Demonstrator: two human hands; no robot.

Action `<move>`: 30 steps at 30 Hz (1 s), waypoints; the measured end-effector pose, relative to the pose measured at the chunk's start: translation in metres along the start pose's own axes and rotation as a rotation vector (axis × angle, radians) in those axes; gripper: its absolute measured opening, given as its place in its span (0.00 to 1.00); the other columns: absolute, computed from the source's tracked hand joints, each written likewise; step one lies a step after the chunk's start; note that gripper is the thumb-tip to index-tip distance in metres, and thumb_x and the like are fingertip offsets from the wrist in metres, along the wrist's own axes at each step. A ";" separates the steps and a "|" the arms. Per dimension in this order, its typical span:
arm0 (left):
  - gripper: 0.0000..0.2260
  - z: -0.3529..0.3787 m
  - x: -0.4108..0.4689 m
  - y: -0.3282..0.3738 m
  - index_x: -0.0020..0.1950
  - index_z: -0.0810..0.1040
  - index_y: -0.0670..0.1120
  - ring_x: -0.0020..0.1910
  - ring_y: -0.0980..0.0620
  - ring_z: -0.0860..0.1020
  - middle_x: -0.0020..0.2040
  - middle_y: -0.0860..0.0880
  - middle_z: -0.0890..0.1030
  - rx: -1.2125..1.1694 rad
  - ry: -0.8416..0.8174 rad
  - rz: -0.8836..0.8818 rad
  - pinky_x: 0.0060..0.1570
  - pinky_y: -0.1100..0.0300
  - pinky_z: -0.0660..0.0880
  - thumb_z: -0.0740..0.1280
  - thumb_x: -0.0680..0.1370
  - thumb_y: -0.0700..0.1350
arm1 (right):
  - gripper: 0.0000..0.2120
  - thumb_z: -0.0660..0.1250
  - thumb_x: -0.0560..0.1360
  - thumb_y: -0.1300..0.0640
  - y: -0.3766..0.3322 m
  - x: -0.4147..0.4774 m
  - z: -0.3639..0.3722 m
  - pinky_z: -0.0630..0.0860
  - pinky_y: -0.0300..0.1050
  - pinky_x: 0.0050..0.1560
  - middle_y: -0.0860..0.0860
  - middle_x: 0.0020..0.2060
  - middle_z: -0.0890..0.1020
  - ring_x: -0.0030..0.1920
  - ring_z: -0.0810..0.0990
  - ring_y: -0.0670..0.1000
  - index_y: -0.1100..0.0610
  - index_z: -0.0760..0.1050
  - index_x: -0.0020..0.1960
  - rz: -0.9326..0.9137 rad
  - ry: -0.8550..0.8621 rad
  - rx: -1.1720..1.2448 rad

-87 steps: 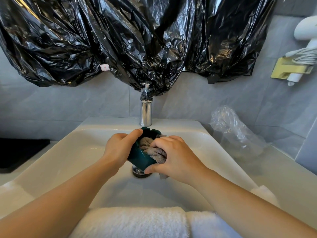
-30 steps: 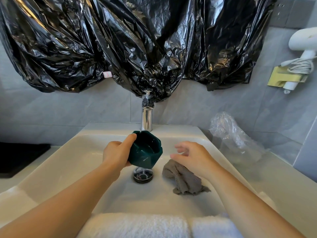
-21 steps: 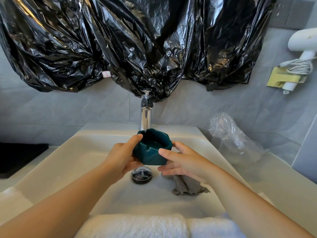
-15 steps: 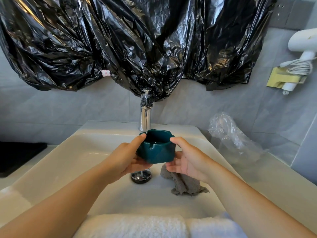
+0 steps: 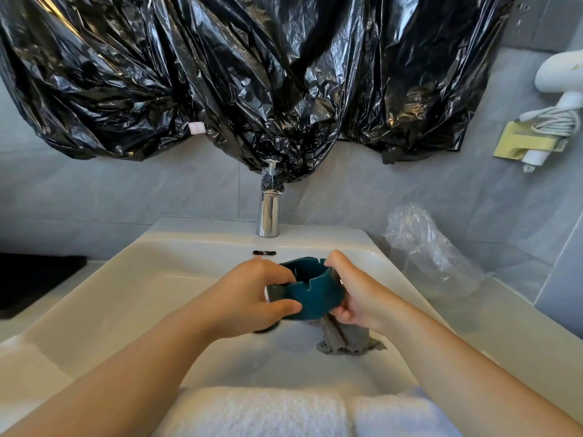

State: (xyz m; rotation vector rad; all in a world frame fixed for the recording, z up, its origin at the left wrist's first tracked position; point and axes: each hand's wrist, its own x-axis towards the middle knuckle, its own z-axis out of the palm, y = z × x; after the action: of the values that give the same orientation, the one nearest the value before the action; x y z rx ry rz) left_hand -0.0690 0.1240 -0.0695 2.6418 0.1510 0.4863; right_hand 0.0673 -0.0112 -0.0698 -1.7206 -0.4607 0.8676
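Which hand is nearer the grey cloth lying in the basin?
Right. The right hand grips the ashtray directly above the grey cloth; the left hand grips its other side, over the drain.

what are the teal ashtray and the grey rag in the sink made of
Ashtray: probably glazed ceramic, possibly silicone; thick notched teal walls with soft sheen. Rag: limp grey cloth, likely microfibre; it lies crumpled with a ragged edge.
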 end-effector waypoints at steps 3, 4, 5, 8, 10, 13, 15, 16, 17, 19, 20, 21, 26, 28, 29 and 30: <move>0.03 0.003 -0.001 -0.001 0.45 0.82 0.47 0.39 0.55 0.78 0.42 0.50 0.81 -0.224 -0.043 -0.071 0.32 0.69 0.71 0.71 0.75 0.46 | 0.12 0.57 0.77 0.46 0.001 0.000 0.001 0.59 0.36 0.27 0.50 0.31 0.69 0.28 0.64 0.47 0.54 0.68 0.41 -0.019 -0.026 -0.002; 0.03 0.004 -0.001 -0.001 0.44 0.82 0.47 0.38 0.54 0.79 0.41 0.49 0.82 -0.278 -0.025 -0.085 0.32 0.69 0.72 0.71 0.75 0.45 | 0.13 0.57 0.77 0.45 0.000 0.000 0.002 0.61 0.36 0.28 0.52 0.34 0.71 0.29 0.65 0.47 0.54 0.70 0.44 -0.035 -0.040 0.024; 0.03 0.003 -0.001 -0.002 0.44 0.82 0.46 0.38 0.54 0.79 0.41 0.48 0.82 -0.320 0.009 -0.098 0.34 0.68 0.73 0.71 0.75 0.45 | 0.15 0.57 0.79 0.43 -0.002 0.000 0.001 0.64 0.36 0.29 0.53 0.36 0.73 0.30 0.67 0.48 0.55 0.72 0.48 -0.058 -0.060 0.062; 0.03 0.000 0.001 -0.002 0.44 0.82 0.43 0.37 0.55 0.80 0.41 0.45 0.84 -0.544 0.130 -0.166 0.39 0.64 0.76 0.71 0.75 0.42 | 0.19 0.58 0.80 0.41 -0.006 -0.001 -0.003 0.73 0.41 0.34 0.56 0.40 0.79 0.32 0.75 0.50 0.55 0.74 0.57 -0.163 -0.038 0.065; 0.03 -0.002 0.002 -0.003 0.44 0.82 0.44 0.36 0.54 0.81 0.39 0.46 0.85 -0.642 0.172 -0.254 0.36 0.64 0.75 0.71 0.75 0.43 | 0.14 0.62 0.79 0.45 -0.004 -0.004 -0.010 0.74 0.41 0.35 0.54 0.37 0.80 0.31 0.76 0.48 0.56 0.77 0.51 -0.306 0.132 -0.219; 0.03 -0.003 0.003 -0.008 0.42 0.81 0.48 0.36 0.53 0.82 0.38 0.49 0.84 -0.644 0.198 -0.381 0.33 0.64 0.75 0.71 0.75 0.46 | 0.13 0.71 0.74 0.48 0.003 -0.008 -0.023 0.70 0.35 0.31 0.47 0.27 0.76 0.26 0.72 0.44 0.55 0.77 0.36 -0.425 0.189 -0.656; 0.04 -0.001 0.002 -0.009 0.42 0.81 0.49 0.37 0.52 0.81 0.38 0.49 0.84 -0.600 0.206 -0.429 0.34 0.63 0.75 0.71 0.76 0.47 | 0.15 0.75 0.70 0.45 0.007 -0.011 -0.024 0.70 0.36 0.30 0.46 0.25 0.76 0.25 0.72 0.45 0.54 0.76 0.34 -0.306 0.059 -0.781; 0.04 -0.001 0.001 -0.009 0.42 0.81 0.49 0.38 0.51 0.81 0.39 0.48 0.84 -0.583 0.210 -0.445 0.34 0.62 0.76 0.70 0.76 0.47 | 0.15 0.77 0.68 0.44 0.008 -0.011 -0.023 0.71 0.37 0.30 0.46 0.26 0.77 0.26 0.73 0.46 0.54 0.77 0.35 -0.244 0.025 -0.844; 0.05 0.000 0.001 -0.010 0.42 0.80 0.49 0.39 0.50 0.81 0.40 0.48 0.84 -0.573 0.213 -0.457 0.36 0.60 0.77 0.70 0.76 0.48 | 0.16 0.78 0.65 0.44 0.009 -0.010 -0.022 0.72 0.38 0.31 0.47 0.27 0.78 0.27 0.74 0.46 0.55 0.78 0.36 -0.197 0.019 -0.911; 0.05 0.000 0.001 -0.010 0.42 0.80 0.49 0.42 0.48 0.82 0.42 0.46 0.84 -0.576 0.217 -0.475 0.39 0.57 0.79 0.70 0.76 0.48 | 0.15 0.79 0.64 0.46 0.013 -0.005 -0.020 0.76 0.42 0.35 0.49 0.30 0.80 0.31 0.77 0.48 0.55 0.79 0.38 -0.139 0.051 -1.022; 0.05 0.000 0.001 -0.010 0.43 0.80 0.49 0.42 0.48 0.82 0.43 0.45 0.84 -0.586 0.217 -0.481 0.40 0.56 0.80 0.70 0.76 0.49 | 0.11 0.78 0.65 0.49 0.015 -0.003 -0.020 0.77 0.43 0.37 0.49 0.31 0.80 0.32 0.78 0.49 0.54 0.79 0.37 -0.128 0.063 -1.057; 0.05 0.000 0.001 -0.010 0.44 0.81 0.48 0.43 0.47 0.82 0.43 0.45 0.84 -0.594 0.216 -0.485 0.41 0.55 0.80 0.70 0.76 0.49 | 0.08 0.76 0.67 0.53 0.017 -0.002 -0.020 0.77 0.43 0.37 0.50 0.32 0.80 0.32 0.78 0.50 0.53 0.79 0.36 -0.125 0.066 -1.066; 0.07 0.000 0.002 -0.008 0.48 0.81 0.46 0.44 0.46 0.82 0.45 0.45 0.84 -0.604 0.208 -0.478 0.38 0.58 0.79 0.68 0.77 0.49 | 0.07 0.65 0.75 0.56 0.011 0.002 -0.024 0.78 0.45 0.41 0.54 0.38 0.83 0.35 0.81 0.51 0.57 0.78 0.39 -0.320 0.157 -0.568; 0.08 0.001 0.003 -0.008 0.49 0.81 0.46 0.44 0.46 0.82 0.45 0.45 0.84 -0.610 0.204 -0.475 0.37 0.59 0.78 0.68 0.77 0.50 | 0.09 0.63 0.77 0.58 0.004 0.002 -0.024 0.79 0.45 0.39 0.56 0.37 0.80 0.34 0.79 0.51 0.59 0.76 0.39 -0.399 0.215 -0.264; 0.08 0.001 0.003 -0.008 0.49 0.81 0.46 0.44 0.46 0.82 0.45 0.44 0.84 -0.621 0.201 -0.472 0.38 0.59 0.78 0.68 0.78 0.49 | 0.09 0.63 0.77 0.59 0.001 0.001 -0.024 0.77 0.44 0.36 0.54 0.34 0.79 0.32 0.77 0.50 0.59 0.76 0.39 -0.436 0.245 -0.131; 0.08 0.001 0.004 -0.008 0.48 0.81 0.45 0.44 0.45 0.82 0.45 0.43 0.84 -0.640 0.199 -0.469 0.38 0.58 0.79 0.68 0.78 0.49 | 0.09 0.64 0.77 0.59 -0.001 0.000 -0.024 0.75 0.43 0.34 0.53 0.32 0.77 0.31 0.76 0.49 0.58 0.77 0.39 -0.473 0.278 -0.020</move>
State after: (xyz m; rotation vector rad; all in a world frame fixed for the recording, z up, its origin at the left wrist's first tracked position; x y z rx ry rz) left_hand -0.0654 0.1319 -0.0726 1.8535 0.5601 0.5243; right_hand 0.0857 -0.0266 -0.0659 -1.6228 -0.6528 0.2813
